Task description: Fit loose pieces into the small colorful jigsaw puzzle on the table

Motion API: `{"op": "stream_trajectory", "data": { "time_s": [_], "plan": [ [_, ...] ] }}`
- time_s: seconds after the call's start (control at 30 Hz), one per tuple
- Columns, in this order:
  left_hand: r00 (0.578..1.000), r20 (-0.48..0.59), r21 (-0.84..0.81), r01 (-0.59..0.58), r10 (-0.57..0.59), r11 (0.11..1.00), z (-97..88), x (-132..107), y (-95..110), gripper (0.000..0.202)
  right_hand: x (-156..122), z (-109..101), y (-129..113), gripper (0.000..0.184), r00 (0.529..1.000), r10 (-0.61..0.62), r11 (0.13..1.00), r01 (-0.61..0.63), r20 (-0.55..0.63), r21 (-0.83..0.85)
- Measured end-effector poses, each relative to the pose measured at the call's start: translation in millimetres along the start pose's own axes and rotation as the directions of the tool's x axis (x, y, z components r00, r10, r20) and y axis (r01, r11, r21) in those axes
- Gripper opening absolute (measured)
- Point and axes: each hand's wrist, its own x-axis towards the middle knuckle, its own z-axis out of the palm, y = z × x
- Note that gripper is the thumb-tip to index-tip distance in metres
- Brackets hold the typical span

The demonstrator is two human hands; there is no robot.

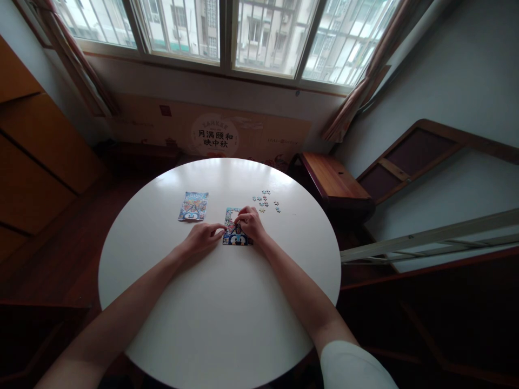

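Note:
A small, partly assembled jigsaw puzzle lies on the round white table, with a blue-and-white cartoon figure along its near edge. At its left edge rests my left hand, index finger and thumb apart and touching the border. My right hand is over the upper right of the puzzle, fingers bent and pressed together; whatever lies under the fingertips is hidden. White gaps show near the puzzle's top. Several loose puzzle pieces are scattered just beyond my right hand.
A colourful printed packet with a matching picture lies left of the puzzle. Behind the table's right side stands a wooden bench-like piece of furniture. Barred windows and a beige printed panel are across from me.

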Motion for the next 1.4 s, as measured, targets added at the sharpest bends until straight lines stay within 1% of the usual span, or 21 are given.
{"op": "stream_trajectory", "data": {
  "time_s": [0.13,0.33,0.43,0.5,0.63,0.7,0.83,0.97,1.1,1.4],
  "plan": [
    [1.000,0.009,0.003,0.001,-0.001,1.000,-2.4,0.6,2.5,0.032,-0.9,-1.1,-0.9,0.034,0.999,-0.031,0.999,0.031,-0.016,0.010],
    [1.000,0.014,0.015,0.005,-0.005,1.000,-2.9,1.2,3.9,0.031,-0.7,1.9,3.1,0.033,1.000,-0.004,1.000,0.005,-0.022,0.018],
    [1.000,0.016,0.019,0.003,-0.003,1.000,-1.8,1.1,2.9,0.032,-0.4,2.7,4.1,0.033,0.999,0.004,1.000,-0.003,-0.047,0.026],
    [1.000,0.015,0.020,0.001,-0.002,1.000,-1.3,0.9,2.3,0.033,0.1,2.5,3.8,0.033,0.997,0.026,0.999,-0.023,-0.070,0.032],
    [1.000,0.005,0.014,-0.006,0.006,1.000,-1.9,0.3,2.6,0.033,1.6,2.2,2.9,0.032,0.986,0.105,0.994,-0.104,-0.132,0.015],
    [1.000,0.002,0.007,-0.006,0.006,1.000,-2.5,0.1,3.4,0.033,1.9,2.3,2.8,0.032,0.982,0.122,0.993,-0.121,-0.142,0.013],
    [1.000,0.000,0.001,-0.003,0.003,1.000,-2.3,0.0,3.1,0.033,1.1,2.2,3.0,0.033,0.992,0.077,0.997,-0.075,-0.103,0.024],
    [1.000,0.003,0.012,-0.006,0.006,1.000,-0.5,0.0,0.8,0.034,0.1,1.1,2.6,0.034,0.999,0.021,0.999,-0.019,-0.039,0.035],
    [1.000,0.002,0.008,-0.007,0.007,1.000,-0.2,0.1,0.4,0.033,0.1,0.3,1.2,0.033,1.000,0.017,1.000,-0.017,-0.005,0.016],
    [1.000,0.003,-0.004,0.001,-0.001,1.000,-0.9,0.2,1.0,0.034,0.4,-0.7,-0.4,0.032,1.000,0.014,1.000,-0.014,0.004,0.012]
  ]
}}
